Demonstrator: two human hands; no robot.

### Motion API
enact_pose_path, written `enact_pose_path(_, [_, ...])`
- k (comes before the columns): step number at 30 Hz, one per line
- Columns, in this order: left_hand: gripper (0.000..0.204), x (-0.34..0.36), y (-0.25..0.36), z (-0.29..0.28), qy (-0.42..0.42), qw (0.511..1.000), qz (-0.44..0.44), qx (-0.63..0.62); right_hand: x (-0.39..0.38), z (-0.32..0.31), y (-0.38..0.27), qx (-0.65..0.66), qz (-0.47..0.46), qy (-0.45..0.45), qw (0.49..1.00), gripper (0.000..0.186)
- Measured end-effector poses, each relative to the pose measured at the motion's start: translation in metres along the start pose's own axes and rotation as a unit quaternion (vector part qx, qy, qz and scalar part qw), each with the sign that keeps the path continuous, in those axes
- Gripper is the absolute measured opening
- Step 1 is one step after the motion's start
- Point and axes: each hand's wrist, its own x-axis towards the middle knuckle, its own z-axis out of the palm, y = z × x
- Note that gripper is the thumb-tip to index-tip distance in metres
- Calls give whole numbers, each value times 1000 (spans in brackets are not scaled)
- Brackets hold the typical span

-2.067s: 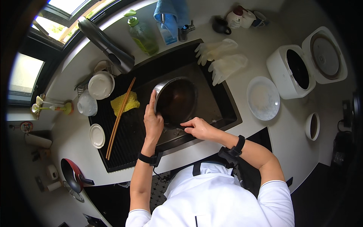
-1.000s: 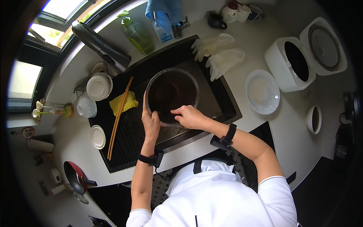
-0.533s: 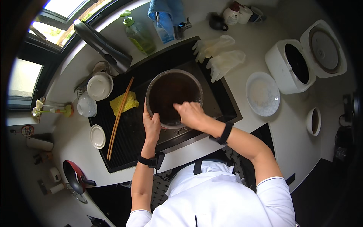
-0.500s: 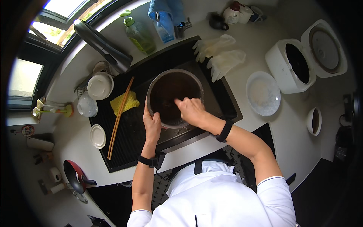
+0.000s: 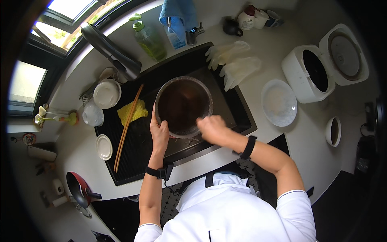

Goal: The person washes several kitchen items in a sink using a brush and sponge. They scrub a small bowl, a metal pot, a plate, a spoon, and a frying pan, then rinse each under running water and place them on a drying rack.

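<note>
A round metal pot (image 5: 183, 101) with a dark brown interior is over the black sink (image 5: 242, 119); whether it holds liquid I cannot tell. My left hand (image 5: 159, 131) grips its left side, thumb near the rim. My right hand (image 5: 213, 129) is curled at the lower right rim, slightly blurred, its fingertips partly hidden. Left of the pot, wooden chopsticks (image 5: 129, 125) lie across a yellow textured cloth (image 5: 139, 109) by the ridged drainer. Pale gloves (image 5: 238, 70) rest over the sink's far right corner.
Behind are a dark faucet (image 5: 109, 50), soap bottle (image 5: 149, 44) and blue towel (image 5: 177, 16). Dishes (image 5: 105, 94) and a small plate (image 5: 104, 147) sit left. An open rice cooker (image 5: 298, 80), white plate (image 5: 278, 103) and bowl (image 5: 332, 131) stand right. A red pan (image 5: 76, 185) is lower left.
About two seconds ago the pot was tilted; it now faces more upward. My right hand has moved from inside the pot's middle toward its lower right rim in the last half second.
</note>
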Motion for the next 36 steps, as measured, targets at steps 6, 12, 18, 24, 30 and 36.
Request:
enact_pose_path(6, [77,-6,2,16,17,1000,-10,-24,32,-12,-7,865,133,43,482,28])
enact_pose_path(12, [77,-11,8,14,9,999,-48,-17,22,4,2,710,34,-109,695,40])
enact_pose_path(18, [80,-7,10,2,-26,998,29,55,-5,-2,24,-130,70,106,983,27])
enact_pose_path(24, [80,6,12,-6,-86,974,109,181,20,-17,33,-283,-265,477,788,27])
enact_pose_path(30, [80,-10,16,-10,-26,997,-2,70,-12,-19,39,-293,38,346,890,17])
enact_pose_path(36, [81,-8,18,16,10,1000,29,1,-5,5,-21,328,-33,64,942,15])
